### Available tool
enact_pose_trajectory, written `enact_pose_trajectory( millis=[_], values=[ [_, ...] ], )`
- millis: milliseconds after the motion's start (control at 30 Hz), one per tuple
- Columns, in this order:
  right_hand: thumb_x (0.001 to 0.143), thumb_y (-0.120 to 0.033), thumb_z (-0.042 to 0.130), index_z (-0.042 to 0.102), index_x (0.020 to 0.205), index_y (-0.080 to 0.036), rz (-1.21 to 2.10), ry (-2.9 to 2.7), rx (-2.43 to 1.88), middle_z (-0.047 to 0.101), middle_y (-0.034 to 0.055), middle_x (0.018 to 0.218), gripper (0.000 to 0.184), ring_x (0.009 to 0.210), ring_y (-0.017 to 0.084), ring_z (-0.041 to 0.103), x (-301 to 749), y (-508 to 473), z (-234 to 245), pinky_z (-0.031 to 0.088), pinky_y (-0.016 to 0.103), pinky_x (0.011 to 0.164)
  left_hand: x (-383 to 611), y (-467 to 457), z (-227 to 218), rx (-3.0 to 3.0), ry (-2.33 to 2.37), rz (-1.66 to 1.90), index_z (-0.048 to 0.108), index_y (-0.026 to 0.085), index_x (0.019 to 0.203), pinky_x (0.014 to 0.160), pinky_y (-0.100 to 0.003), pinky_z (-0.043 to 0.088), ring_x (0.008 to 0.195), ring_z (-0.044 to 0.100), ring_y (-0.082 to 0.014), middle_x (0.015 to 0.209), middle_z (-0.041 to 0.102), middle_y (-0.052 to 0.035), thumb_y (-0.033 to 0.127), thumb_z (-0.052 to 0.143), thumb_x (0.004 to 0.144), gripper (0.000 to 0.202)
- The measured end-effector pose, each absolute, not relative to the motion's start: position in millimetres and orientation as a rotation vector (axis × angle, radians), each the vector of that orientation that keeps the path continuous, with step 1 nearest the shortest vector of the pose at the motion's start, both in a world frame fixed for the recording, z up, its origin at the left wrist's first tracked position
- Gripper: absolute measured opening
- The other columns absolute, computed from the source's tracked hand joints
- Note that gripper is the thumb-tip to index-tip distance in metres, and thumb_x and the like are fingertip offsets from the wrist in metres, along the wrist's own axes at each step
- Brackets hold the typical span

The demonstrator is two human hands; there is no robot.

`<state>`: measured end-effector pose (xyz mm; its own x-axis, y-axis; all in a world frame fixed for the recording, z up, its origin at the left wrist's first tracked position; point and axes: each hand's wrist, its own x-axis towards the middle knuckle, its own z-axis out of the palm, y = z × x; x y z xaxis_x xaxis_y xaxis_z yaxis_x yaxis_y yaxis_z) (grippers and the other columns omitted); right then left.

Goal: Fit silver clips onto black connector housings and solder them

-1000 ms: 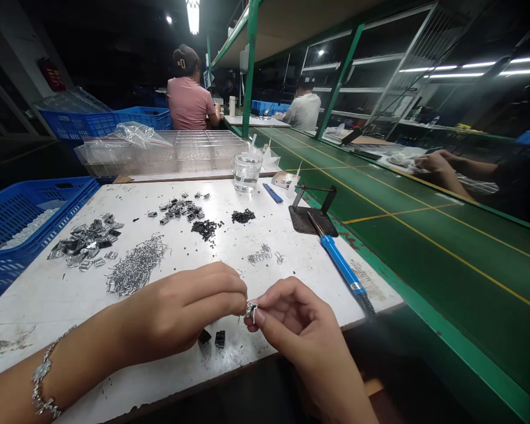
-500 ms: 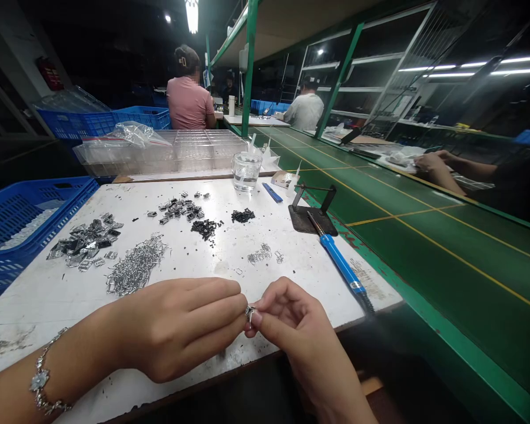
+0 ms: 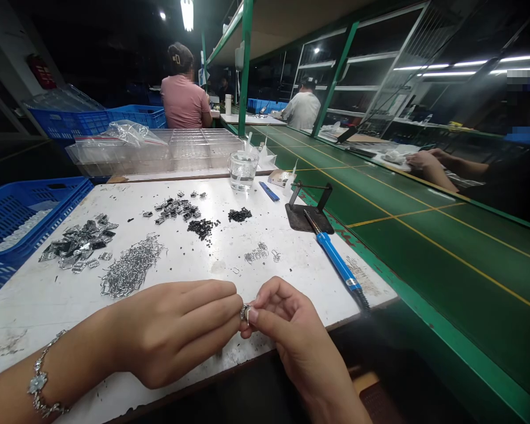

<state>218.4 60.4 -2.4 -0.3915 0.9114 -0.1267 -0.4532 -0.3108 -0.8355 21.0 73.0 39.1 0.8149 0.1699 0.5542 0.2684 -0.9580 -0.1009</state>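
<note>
Between my two hands, over the near edge of the white table (image 3: 194,259), is a small metal part (image 3: 245,313) with a bent wire. My left hand (image 3: 176,330) closes on its left side, the fingertips partly hidden behind the part. Thumb and forefinger of my right hand (image 3: 287,321) pinch it from the right. Beyond my left hand lies a heap of bent wire pieces (image 3: 130,268). Past my right hand are a few thin wire clips (image 3: 257,253).
Metal housings (image 3: 82,241), small metal parts (image 3: 176,209) and black bits (image 3: 201,228) lie in piles. A blue soldering iron (image 3: 335,256) leans on its stand (image 3: 307,218) at right. A glass cup (image 3: 242,171) stands behind; blue crates (image 3: 30,200) are at left. Co-workers sit beyond.
The view has shifted slightly, so the table things sit a little further left. Both hands stay together at the small metal part, which has turned slightly between the fingers.
</note>
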Motion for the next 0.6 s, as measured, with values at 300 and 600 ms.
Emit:
enact_pose_trajectory(
  millis=[300, 600],
  values=[
    [0.069, -0.018, 0.079, 0.059, 0.071, -0.015, 1.852, -0.908, -0.758, 0.067, -0.0015, 0.060, 0.021, 0.058, 0.009, 0.063, 217, 65, -2, 0.048, 0.019, 0.062, 21, 72, 43, -2.898, -0.350, -0.804, 0.061, 0.015, 0.110, 0.078, -0.033, 0.056, 0.096, 0.065, -0.0246, 0.086, 0.072, -0.0112, 0.011, 0.033, 0.093, 0.034],
    [0.064, -0.018, 0.081, 0.058, 0.070, -0.015, 1.873, -0.816, -0.787, 0.067, -0.0010, 0.058, 0.024, 0.056, 0.010, 0.063, 216, 62, -6, 0.046, 0.019, 0.060, 25, 73, 45, -2.843, -0.281, -0.773, 0.066, 0.014, 0.094, 0.079, -0.031, 0.057, 0.091, 0.069, -0.0247, 0.087, 0.074, -0.0122, 0.007, 0.036, 0.090, 0.031]
  ],
)
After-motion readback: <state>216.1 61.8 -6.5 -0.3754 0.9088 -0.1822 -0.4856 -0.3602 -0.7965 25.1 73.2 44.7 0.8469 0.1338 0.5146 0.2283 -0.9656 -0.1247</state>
